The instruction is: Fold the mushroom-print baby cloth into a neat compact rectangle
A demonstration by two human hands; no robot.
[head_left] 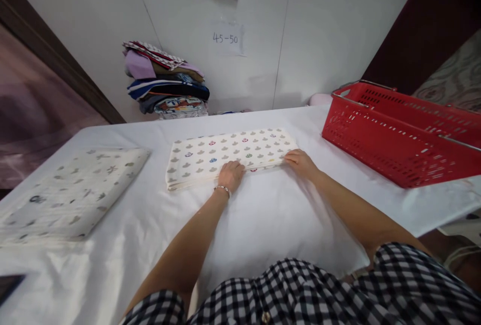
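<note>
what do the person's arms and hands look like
The left hand and right hand wear no gloves. The left also has a silvery bracelet; none shows on the right. Black-and-white checked sleeves leave the forearms bare.

We count two hands (232, 173) (301, 163), two cloths (229, 157) (82, 189), one basket (383, 139), one bracelet (223, 189), one label (226, 40), one clothes pile (169, 84) and, cut off, perhaps one phone (9, 286).

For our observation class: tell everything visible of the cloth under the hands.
The cloth is white, printed with grey shapes and a few coloured ones; it looks like soft fabric. Folded into a long, layered rectangle, it lies flat on the table. The left hand rests on its near edge; the right hand touches its near right corner.
</note>
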